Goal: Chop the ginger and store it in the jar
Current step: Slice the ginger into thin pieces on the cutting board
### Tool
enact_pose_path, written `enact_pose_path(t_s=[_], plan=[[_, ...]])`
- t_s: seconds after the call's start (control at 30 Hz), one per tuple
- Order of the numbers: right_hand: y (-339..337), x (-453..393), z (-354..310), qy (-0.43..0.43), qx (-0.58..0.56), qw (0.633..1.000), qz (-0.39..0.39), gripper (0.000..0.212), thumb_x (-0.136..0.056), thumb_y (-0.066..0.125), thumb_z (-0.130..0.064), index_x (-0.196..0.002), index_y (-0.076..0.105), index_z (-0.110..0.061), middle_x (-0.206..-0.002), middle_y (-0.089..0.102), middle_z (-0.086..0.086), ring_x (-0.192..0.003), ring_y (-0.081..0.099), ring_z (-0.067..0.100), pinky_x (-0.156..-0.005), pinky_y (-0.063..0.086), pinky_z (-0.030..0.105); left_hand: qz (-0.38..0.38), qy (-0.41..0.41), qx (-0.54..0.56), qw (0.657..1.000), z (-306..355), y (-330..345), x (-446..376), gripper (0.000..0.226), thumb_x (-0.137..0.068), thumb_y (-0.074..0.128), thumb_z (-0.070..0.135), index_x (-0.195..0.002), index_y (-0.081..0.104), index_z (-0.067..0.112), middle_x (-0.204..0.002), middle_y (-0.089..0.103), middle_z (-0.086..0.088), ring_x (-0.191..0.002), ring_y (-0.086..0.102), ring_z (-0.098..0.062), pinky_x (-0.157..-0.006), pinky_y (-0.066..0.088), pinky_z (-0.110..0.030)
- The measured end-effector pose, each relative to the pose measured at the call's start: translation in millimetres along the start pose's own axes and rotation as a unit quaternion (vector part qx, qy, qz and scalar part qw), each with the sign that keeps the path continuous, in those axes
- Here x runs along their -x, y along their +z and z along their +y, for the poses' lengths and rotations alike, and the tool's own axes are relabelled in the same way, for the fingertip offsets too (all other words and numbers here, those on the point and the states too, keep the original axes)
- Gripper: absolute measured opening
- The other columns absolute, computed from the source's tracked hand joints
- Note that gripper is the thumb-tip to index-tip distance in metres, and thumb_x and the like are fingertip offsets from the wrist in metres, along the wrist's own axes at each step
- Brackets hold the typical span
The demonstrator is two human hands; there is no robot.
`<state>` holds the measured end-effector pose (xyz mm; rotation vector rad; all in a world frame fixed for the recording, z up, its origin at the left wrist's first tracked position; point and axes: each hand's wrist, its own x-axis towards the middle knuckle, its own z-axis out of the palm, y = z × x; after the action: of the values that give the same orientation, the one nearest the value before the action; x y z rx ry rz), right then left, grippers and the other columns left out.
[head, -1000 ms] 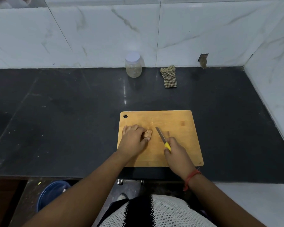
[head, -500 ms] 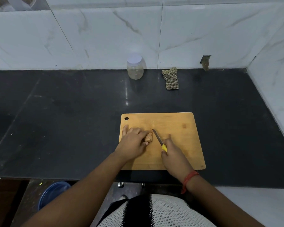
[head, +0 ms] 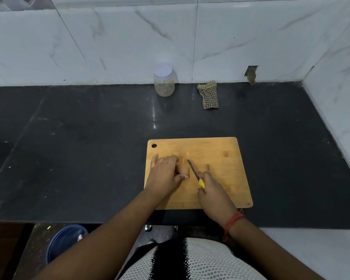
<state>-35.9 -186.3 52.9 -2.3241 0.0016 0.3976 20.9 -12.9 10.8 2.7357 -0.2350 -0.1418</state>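
A wooden cutting board lies on the black counter near its front edge. My left hand presses a brown piece of ginger against the board, fingers curled over it. My right hand grips a small knife by its yellow handle; the blade lies right against the ginger's right end. A clear plastic jar with a white lid on it stands at the back by the wall, far from both hands.
A checked cloth lies right of the jar by the marble wall. A side wall closes the counter on the right. Below the counter edge a blue bucket stands on the floor.
The knife blade has shifted left, from a gap beside the ginger to right against its end. My left hand has kept its hold.
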Motion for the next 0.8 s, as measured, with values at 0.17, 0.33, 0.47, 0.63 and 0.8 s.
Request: enact_pose_path(t_s=[0.17,0.33,0.47,0.63,0.8], plan=[[3.0,3.1,-1.4,-0.010,0.016,1.000,-0.007,0.021,-0.095,0.042,-0.010,-0.114,0.045,-0.020,-0.095,0.054,-0.003,-0.083,0.053,0.012,-0.068,0.044,0.030,0.002,0.007,0.020,1.000,-2.7,3.2,-1.0,0.038,-0.085,0.069,0.057,-0.110,0.063,0.029,-0.108,0.060,0.011,-0.111,0.054,-0.016,-0.121,0.016,-0.048],[6.7,3.6,-0.1,-0.004,0.045,0.999,-0.021,0.015,-0.096,0.039,-0.010,-0.107,0.042,-0.019,-0.087,0.052,-0.002,-0.074,0.052,0.013,-0.061,0.042,0.029,0.013,0.003,0.022,1.000,-2.2,6.2,1.7,0.034,-0.086,0.069,0.055,-0.106,0.064,0.028,-0.106,0.059,0.010,-0.110,0.053,-0.016,-0.121,0.016,-0.047],[9.2,-0.2,1.0,0.000,0.104,0.993,-0.062,0.018,-0.099,0.035,-0.011,-0.116,0.040,-0.012,-0.074,0.049,-0.003,-0.060,0.046,0.009,-0.047,0.031,0.023,0.018,0.003,0.023,1.000,-2.2,7.2,2.6,0.035,-0.086,0.069,0.054,-0.107,0.064,0.027,-0.106,0.058,0.010,-0.110,0.053,-0.017,-0.121,0.017,-0.047],[12.1,-10.7,1.8,0.042,0.135,0.984,-0.108,0.030,-0.098,0.035,-0.009,-0.129,0.037,-0.005,-0.074,0.048,-0.001,-0.060,0.047,0.013,-0.048,0.031,0.025,0.018,0.003,0.022,1.000,0.9,7.0,-0.4,0.034,-0.086,0.070,0.053,-0.105,0.065,0.026,-0.101,0.054,0.012,-0.107,0.054,-0.018,-0.119,0.020,-0.047],[15.5,-9.1,3.8,0.064,0.161,0.977,-0.124,0.043,-0.093,0.039,-0.002,-0.135,0.032,-0.006,-0.084,0.056,0.006,-0.070,0.051,0.019,-0.063,0.039,0.029,0.024,0.007,0.028,0.999,0.1,7.1,3.2,0.033,-0.085,0.072,0.050,-0.104,0.065,0.024,-0.097,0.048,0.015,-0.104,0.054,-0.017,-0.119,0.022,-0.047]])
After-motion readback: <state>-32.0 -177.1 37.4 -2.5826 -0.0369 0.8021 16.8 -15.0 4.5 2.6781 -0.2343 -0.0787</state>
